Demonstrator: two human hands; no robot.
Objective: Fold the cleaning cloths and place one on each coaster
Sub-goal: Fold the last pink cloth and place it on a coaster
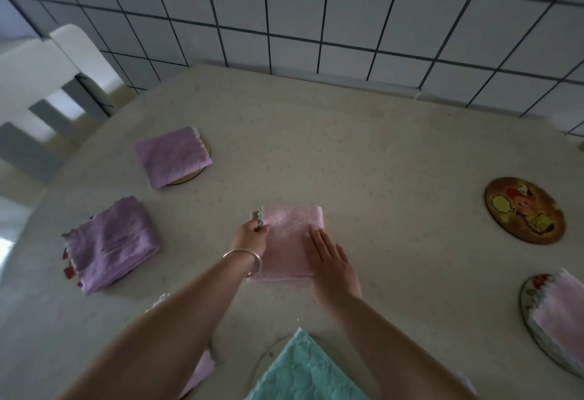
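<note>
A folded pink cloth (289, 232) lies in the middle of the table. My left hand (249, 237) pinches its green-trimmed left edge, and my right hand (330, 262) presses flat on its right side. A folded purple cloth (172, 156) covers a round coaster (202, 164) at the back left. Another folded purple cloth (110, 243) hides most of a red-patterned coaster (67, 262) at the left. A bare round picture coaster (524, 210) lies at the right. Lower right, a pink cloth (562, 311) rests on a coaster (526, 301). A teal cloth (300, 371) lies on a coaster (268, 355) near me.
The pale table (363, 153) meets a white tiled wall (316, 11) at the back. A white chair (47, 77) stands beyond the table's left edge. Another pink cloth (202, 368) shows under my left forearm.
</note>
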